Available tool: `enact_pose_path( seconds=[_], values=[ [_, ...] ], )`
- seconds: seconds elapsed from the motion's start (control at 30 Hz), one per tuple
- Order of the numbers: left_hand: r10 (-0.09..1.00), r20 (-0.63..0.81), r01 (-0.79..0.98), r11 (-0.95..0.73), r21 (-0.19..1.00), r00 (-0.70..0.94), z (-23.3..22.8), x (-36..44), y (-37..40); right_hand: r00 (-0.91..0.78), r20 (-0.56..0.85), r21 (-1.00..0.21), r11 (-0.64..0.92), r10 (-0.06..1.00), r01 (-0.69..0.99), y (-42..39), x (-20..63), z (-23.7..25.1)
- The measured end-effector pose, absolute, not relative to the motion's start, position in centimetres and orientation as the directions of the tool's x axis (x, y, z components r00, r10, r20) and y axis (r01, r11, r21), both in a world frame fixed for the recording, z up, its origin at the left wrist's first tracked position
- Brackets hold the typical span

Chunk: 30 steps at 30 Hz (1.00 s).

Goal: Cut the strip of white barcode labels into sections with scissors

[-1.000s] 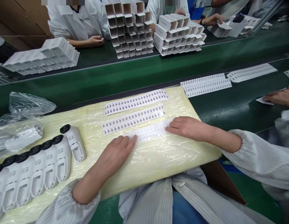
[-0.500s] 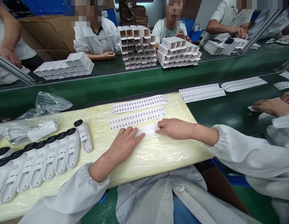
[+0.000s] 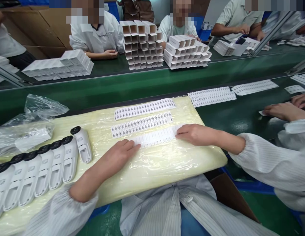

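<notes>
A pale sticker strip (image 3: 158, 136), its face almost blank, lies on a yellow plastic-wrapped pad (image 3: 152, 170). My left hand (image 3: 121, 152) has its fingers closed at the strip's left end, and my right hand (image 3: 193, 133) pinches the right end. Just beyond lie two printed sticker sheets, a nearer sheet (image 3: 141, 124) and a farther sheet (image 3: 144, 109), both with rows of small dark marks. To my left, a white handheld device shell (image 3: 82, 144) with a black round top stands a little apart from a row of similar shells (image 3: 45, 167).
A clear plastic bag (image 3: 41, 108) lies at the back left. More sticker sheets (image 3: 212, 96) sit on the green bench at right, near a co-worker's hands (image 3: 285, 109). Across the raised green ledge are stacked white boxes (image 3: 142, 46) and several seated people.
My hands have moved apart, the left one leftward and the right one rightward, so more of the pale strip shows between them. The view has shifted slightly.
</notes>
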<state>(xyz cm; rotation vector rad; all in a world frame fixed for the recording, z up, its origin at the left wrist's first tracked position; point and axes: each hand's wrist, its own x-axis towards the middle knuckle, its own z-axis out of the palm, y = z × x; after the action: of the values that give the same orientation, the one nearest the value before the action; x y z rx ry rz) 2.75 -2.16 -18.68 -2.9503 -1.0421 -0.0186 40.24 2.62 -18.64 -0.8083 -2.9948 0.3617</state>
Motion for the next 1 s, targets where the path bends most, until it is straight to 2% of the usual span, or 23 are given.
enact_pose_path(
  seconds=[0.2, 0.37, 0.57, 0.7, 0.8, 0.9, 1.0],
  values=[
    [0.706, 0.147, 0.678, -0.707, 0.202, 0.692, -20.6, -2.5, -2.5, -0.815, 0.044, -0.299, 0.786, 0.578, 0.541, 3.2, 43.8, -19.3],
    [0.698, 0.111, 0.676, -0.714, 0.183, 0.707, -20.8, -2.9, -2.6, -0.801, 0.065, -0.340, 0.768, 0.595, 0.543, 3.5, 43.8, -19.2],
    [0.736, 0.097, 0.696, -0.668, 0.263, 0.670, -20.2, -3.2, -3.8, -0.718, 0.087, -0.427, 0.677, 0.691, 0.600, 3.3, 45.9, -20.1],
    [0.834, 0.105, 0.742, -0.533, 0.406, 0.542, -20.1, -2.8, -3.9, -0.580, 0.082, -0.564, 0.517, 0.811, 0.644, 2.9, 46.7, -20.5],
    [0.905, 0.102, 0.799, -0.413, 0.436, 0.413, -20.1, -1.8, -3.3, -0.450, 0.106, -0.607, 0.416, 0.887, 0.677, 3.0, 46.1, -20.3],
    [0.925, 0.068, 0.813, -0.362, 0.457, 0.374, -19.6, -1.0, -2.7, -0.482, 0.018, -0.687, 0.361, 0.876, 0.630, 3.4, 45.1, -19.9],
    [0.901, 0.050, 0.773, -0.397, 0.495, 0.430, -18.4, -0.8, -2.0, -0.514, -0.061, -0.797, 0.268, 0.855, 0.541, 3.7, 45.0, -19.3]
  ],
)
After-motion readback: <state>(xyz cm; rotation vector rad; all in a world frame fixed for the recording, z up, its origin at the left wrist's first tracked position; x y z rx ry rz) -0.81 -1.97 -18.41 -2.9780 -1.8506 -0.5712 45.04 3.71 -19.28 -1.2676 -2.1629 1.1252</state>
